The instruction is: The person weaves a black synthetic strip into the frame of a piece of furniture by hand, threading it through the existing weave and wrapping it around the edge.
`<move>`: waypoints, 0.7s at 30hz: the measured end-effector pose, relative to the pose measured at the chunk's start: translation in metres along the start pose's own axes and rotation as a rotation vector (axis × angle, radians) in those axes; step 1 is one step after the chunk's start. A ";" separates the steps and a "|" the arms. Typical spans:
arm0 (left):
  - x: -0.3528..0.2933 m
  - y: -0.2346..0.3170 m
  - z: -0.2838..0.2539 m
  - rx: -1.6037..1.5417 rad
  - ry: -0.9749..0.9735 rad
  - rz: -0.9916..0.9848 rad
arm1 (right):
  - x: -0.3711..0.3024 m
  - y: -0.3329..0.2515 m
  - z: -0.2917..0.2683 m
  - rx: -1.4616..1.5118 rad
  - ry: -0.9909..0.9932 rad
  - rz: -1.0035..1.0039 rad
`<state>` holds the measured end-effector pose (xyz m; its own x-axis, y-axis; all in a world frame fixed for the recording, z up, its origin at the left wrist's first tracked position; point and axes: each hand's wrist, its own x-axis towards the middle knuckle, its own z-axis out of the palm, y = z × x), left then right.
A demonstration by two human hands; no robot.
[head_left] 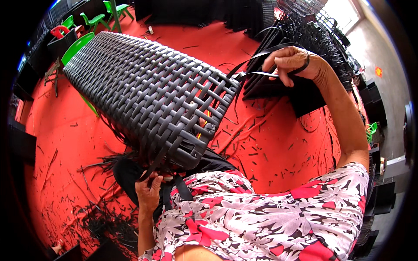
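A long dark-grey woven rattan-style piece (143, 82) lies slantwise in front of me, its near end over my lap. Toward the right end the weave opens up, with gaps between the flat strips. My right hand (291, 63) is raised beyond that end, fingers curled round a black flat strip (257, 73) that runs from the edge of the weave and loops over the hand. Below the near corner, my left hand (149, 191) is closed on another dark strip (156, 164) hanging from the weave; its fingertips are partly hidden.
A green chair back (78, 48) shows behind the woven piece's far end. Strip scraps (109, 222) litter the red floor covering (56, 130), piled at lower left. Dark bundled strips (313, 39) stand at upper right. Small green chairs (93, 19) stand at the back left.
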<state>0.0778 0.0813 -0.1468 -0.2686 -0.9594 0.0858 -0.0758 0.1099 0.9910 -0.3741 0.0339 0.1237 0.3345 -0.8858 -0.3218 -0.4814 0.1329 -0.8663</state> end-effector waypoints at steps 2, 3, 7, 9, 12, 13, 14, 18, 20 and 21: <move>-0.002 0.003 -0.004 -0.018 0.009 -0.031 | -0.005 0.007 0.004 0.103 0.103 -0.058; -0.004 0.002 -0.004 -0.009 0.023 -0.016 | -0.006 0.011 0.006 0.176 0.152 -0.066; -0.008 -0.002 -0.009 0.006 0.021 0.013 | -0.017 0.027 0.014 0.462 0.317 -0.134; -0.009 -0.004 -0.010 0.006 0.014 0.023 | -0.024 0.034 0.013 0.617 0.245 -0.239; -0.007 -0.002 -0.011 0.028 -0.003 0.029 | -0.028 0.027 0.023 0.691 0.347 -0.231; -0.006 -0.001 -0.012 0.039 -0.010 0.030 | -0.028 0.031 0.020 0.662 0.338 -0.249; -0.007 0.000 -0.012 0.047 -0.003 0.028 | -0.031 0.029 0.017 0.618 0.345 -0.251; -0.010 -0.002 -0.016 0.108 0.005 0.053 | -0.038 0.011 0.017 0.392 0.412 -0.295; -0.011 -0.005 -0.017 0.123 0.012 0.073 | -0.039 0.003 0.018 0.280 0.475 -0.282; -0.011 -0.007 -0.018 0.115 0.023 0.080 | -0.041 0.005 0.014 0.164 0.494 -0.277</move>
<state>0.0983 0.0866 -0.1530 -0.2562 -0.9520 0.1677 -0.1650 0.2141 0.9628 -0.3789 0.0774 0.1277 -0.0061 -0.9942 0.1073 -0.2856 -0.1011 -0.9530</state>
